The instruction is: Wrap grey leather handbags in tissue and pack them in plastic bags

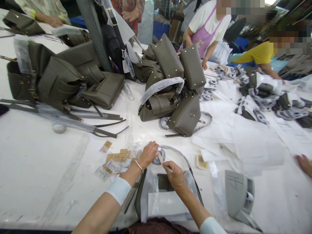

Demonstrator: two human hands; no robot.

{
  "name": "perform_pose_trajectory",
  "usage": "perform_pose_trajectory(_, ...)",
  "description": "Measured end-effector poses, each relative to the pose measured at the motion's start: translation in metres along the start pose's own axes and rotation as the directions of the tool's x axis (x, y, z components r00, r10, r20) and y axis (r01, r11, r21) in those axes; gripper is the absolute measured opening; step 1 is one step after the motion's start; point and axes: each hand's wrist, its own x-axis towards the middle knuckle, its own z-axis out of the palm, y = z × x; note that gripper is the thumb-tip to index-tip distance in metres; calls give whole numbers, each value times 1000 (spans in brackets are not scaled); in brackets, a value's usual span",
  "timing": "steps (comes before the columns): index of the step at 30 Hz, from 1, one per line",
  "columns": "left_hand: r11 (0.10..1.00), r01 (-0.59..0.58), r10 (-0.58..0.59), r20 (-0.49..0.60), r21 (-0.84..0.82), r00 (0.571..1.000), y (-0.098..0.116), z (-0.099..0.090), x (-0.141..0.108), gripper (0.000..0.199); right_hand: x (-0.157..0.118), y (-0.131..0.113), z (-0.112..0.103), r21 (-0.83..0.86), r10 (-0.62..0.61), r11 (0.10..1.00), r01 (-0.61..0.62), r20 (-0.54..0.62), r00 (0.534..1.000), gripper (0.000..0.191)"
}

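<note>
Checked garment (158, 226): showing at the bottom edge, just below the wrapped bag.
Wrapped bag (142, 198): lying on the desk (29, 175) directly before the person, dark olive under clear plastic and white sheets; its long axis is running left to right, and its strap (186, 159) is arching around the far right side.
Left hand (149, 153): closing its fingers on the near-left rim of a plastic-wrapped coil (159, 159), beyond the bag; a bracelet is circling the wrist.
Right hand (175, 175): gripping a pale strip (161, 158), which is slanting from far left to near right over the coil.
Tape dispenser (235, 191): standing at the right, bearing large dark handwritten strokes that are not reading clearly.
Brown tags (119, 156): lying left of the hands, carrying dark print too small to read.
Printed sheet (296, 131): showing faint lines of text at the far right, illegible.
Yellowish block (202, 162): sitting in a clear wrapper, right of the coil.
Olive bags (170, 55): piling up beyond the coil, some tilting, metal studs showing; more olive bags are lying at the left beside loose straps (107, 117).
People: one person in a purple apron (207, 32) is standing across the desk; a yellow sleeve (263, 53) is reaching in at the right, and another person's hand (304, 165) is resting at the right edge.
</note>
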Motion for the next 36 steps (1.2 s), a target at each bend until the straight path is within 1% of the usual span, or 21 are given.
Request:
perform_pose_trajectory(3,999,5,-4,-18,35,1000,5,-3,-4,15,14,-1,8,-41,-68,997,69,8,998,18)
perform_pose_trajectory(5,998,2,0,-32,59,999,7,-6,-5,15,25,-2,10,-134,-126,983,126,3,992,19)
perform_pose_trajectory(8,996,0,5,-56,85,998,6,-9,-7,15,37,-6,10,-283,-205,938,200,13,979,19)
perform_pose_trajectory(10,996,10,-3,-71,94,997,4,-10,-8,15,39,-7,10,-268,-207,940,210,41,978,18)
perform_pose_trajectory(12,995,18,-10,-81,96,997,2,-11,-9,15,37,-8,11,-161,-139,976,148,66,988,16)
perform_pose_trajectory(14,995,7,2,-88,100,996,2,-11,-11,15,33,-8,13,-38,-19,999,22,72,997,13)
perform_pose_trajectory(16,995,-17,27,-94,103,995,3,-11,-12,15,32,-9,15,36,81,996,-83,46,996,11)
perform_pose_trajectory(17,994,-28,38,-96,102,995,4,-11,-13,15,33,-10,16,46,98,994,-99,25,995,11)
perform_pose_trajectory(18,995,-33,42,-96,99,994,5,-12,-13,15,34,-11,16,37,88,995,-88,7,996,11)
perform_pose_trajectory(19,995,-32,41,-93,94,995,6,-13,-14,16,37,-12,15,13,53,999,-53,-4,999,12)
perform_pose_trajectory(21,996,-24,31,-82,81,996,8,-15,-14,18,43,-15,12,-67,-65,996,66,17,998,17)
perform_pose_trajectory(23,998,-20,25,-73,60,997,8,-16,-15,18,50,-17,8,-170,-172,969,180,60,983,22)
perform_pose_trajectory(26,999,-31,33,-77,27,996,7,-16,-15,16,60,-18,6,-302,-259,916,263,55,964,26)
perform_pose_trajectory(28,999,-38,39,-81,15,996,7,-15,-15,16,68,-15,8,-332,-312,891,311,52,949,29)
perform_pose_trajectory(31,1000,-3,1,-92,-29,996,7,-13,-13,16,77,-8,12,-301,-368,874,382,106,924,30)
perform_pose_trajectory(33,991,49,-63,-112,-123,992,7,-12,-12,18,80,-2,13,-264,-360,887,379,120,925,27)
perform_pose_trajectory(34,975,77,-102,-110,-210,989,6,-13,-10,19,81,0,13,-249,-349,895,369,123,929,25)
perform_pose_trajectory(36,900,131,-173,-65,-415,983,0,-15,-7,19,81,3,10,-235,-330,907,350,120,936,22)
